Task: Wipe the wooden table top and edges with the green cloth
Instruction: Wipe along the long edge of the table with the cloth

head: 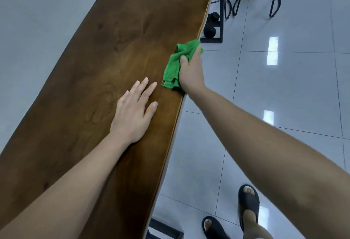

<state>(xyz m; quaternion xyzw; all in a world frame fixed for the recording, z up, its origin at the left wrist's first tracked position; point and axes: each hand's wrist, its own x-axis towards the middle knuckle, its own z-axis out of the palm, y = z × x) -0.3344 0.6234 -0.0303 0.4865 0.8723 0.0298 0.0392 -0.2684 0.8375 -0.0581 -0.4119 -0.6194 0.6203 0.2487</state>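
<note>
The right hand (190,72) was closed around the bunched green cloth (175,66), its fingers wrapped over the right long edge of the wooden desk (106,53) and its thumb on top, so the step in hand looked like the edge wipe, not the top. The left hand (133,111) lay flat on the desk top just beside the cloth, fingers spread and holding nothing, apparently as a brace. The next move likely called for sliding the cloth along that edge with the grip kept firm.
</note>
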